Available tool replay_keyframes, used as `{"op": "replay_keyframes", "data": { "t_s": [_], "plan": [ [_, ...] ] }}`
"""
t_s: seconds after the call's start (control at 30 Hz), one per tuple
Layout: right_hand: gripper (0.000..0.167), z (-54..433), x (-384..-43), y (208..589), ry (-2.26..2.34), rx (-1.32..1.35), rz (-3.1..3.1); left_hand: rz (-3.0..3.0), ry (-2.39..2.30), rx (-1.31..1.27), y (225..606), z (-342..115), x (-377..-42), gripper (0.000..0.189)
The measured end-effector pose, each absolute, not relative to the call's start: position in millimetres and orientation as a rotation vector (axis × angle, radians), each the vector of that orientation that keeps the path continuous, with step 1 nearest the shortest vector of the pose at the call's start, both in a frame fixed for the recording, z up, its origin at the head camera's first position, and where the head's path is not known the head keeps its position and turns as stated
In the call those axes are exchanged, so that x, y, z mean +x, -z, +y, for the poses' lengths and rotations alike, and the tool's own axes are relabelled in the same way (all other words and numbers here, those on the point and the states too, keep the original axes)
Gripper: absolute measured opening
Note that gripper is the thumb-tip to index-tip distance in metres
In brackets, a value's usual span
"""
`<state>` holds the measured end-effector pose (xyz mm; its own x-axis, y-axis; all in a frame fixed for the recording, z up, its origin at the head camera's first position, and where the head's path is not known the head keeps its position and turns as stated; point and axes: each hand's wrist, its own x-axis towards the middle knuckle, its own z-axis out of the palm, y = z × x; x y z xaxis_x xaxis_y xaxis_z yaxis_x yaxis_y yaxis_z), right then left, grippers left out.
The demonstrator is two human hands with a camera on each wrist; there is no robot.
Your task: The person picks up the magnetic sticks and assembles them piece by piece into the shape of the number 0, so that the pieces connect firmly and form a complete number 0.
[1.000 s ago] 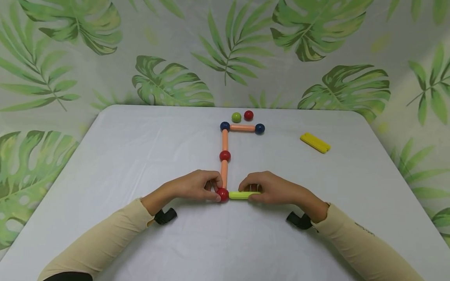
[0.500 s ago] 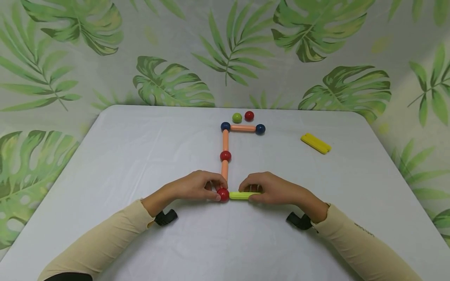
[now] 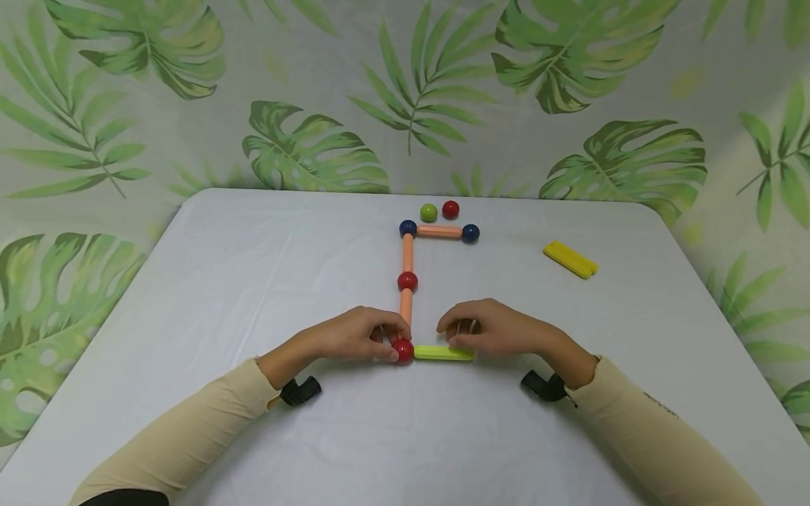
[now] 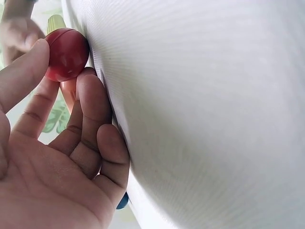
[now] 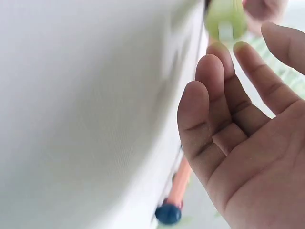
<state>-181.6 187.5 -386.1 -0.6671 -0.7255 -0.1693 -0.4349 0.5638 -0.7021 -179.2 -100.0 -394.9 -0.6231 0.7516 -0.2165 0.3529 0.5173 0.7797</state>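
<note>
My left hand [image 3: 362,334] pinches a red ball [image 3: 403,351] between thumb and fingers at the near end of a chain of sticks and balls. From that ball an orange stick [image 3: 406,305] runs away from me to a second red ball [image 3: 408,281]. A yellow-green stick [image 3: 443,353] lies to the right, its end at the pinched ball. Just over the stick's outer end, my right hand [image 3: 503,327] has its thumb and fingers spread apart. In the right wrist view the stick's end [image 5: 226,25] shows beyond the fingertips, with nothing between them.
Farther back, another orange stick [image 3: 408,253] leads to a blue ball [image 3: 408,228], then a sideways orange stick [image 3: 439,231] and a second blue ball [image 3: 470,233]. Behind them sit a loose green ball [image 3: 428,212] and red ball [image 3: 451,209]. Yellow sticks [image 3: 570,259] lie at right.
My right hand has let go of the yellow-green stick and lifted slightly up and to the right. The left hand keeps its pinch on the red ball, fingers shifted slightly over the orange stick.
</note>
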Motion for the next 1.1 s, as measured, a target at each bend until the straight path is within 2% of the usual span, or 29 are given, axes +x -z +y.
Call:
{"op": "replay_keyframes", "data": {
  "t_s": [0.37,0.63,0.83,1.1],
  "plan": [
    [0.024,222,-263,367,0.856,-0.73,2.705,2.2,-0.964,0.851,394,-97,-181,0.026],
    [0.026,218,-308,368,0.925,-0.474,2.87,2.185,-0.966,0.862,396,-96,-180,0.026],
    [0.035,201,-341,367,0.891,-0.387,2.898,2.197,-0.962,0.867,396,-98,-181,0.026],
    [0.053,193,-365,367,0.688,-0.462,2.824,2.177,-0.97,0.871,398,-99,-183,0.026]
  ]
}}
